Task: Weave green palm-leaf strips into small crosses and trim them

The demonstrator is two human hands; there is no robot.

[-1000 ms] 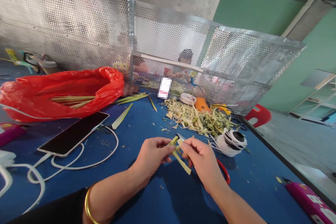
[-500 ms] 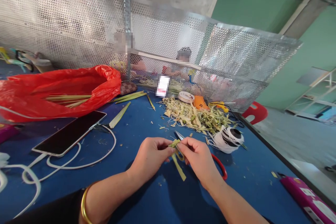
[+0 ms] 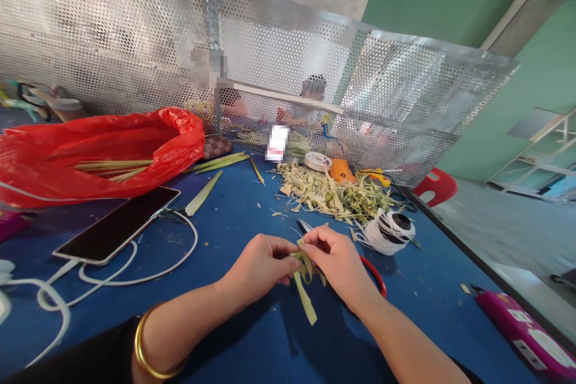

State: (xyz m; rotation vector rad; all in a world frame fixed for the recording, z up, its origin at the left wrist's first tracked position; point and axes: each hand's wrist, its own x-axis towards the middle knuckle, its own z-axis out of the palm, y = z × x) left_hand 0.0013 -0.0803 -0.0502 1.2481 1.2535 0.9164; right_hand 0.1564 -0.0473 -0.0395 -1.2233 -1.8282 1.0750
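Both my hands meet over the blue table [image 3: 252, 348], pinching a yellow-green leaf strip [image 3: 305, 300] that is folded into a small loop between the fingertips. My left hand [image 3: 261, 264] grips the loop's left side with closed fingers. From the right, my right hand [image 3: 337, 261] pinches the same strip, whose loose end hangs down toward me. Red-handled scissors [image 3: 375, 276] lie on the table just under and behind my right hand, their blade tips showing past my fingers.
A red plastic bag [image 3: 99, 150] with long leaves lies at the left, a phone [image 3: 117, 225] on a white cable beside it. A pile of leaf scraps [image 3: 333, 192] and a white thread spool [image 3: 389, 231] sit behind my hands. A perforated metal screen [image 3: 292, 72] backs the table; people sit beyond it.
My hands have drawn closer together and the strip has been bent from a straighter piece into a small loop. The loose end now hangs lower toward me.
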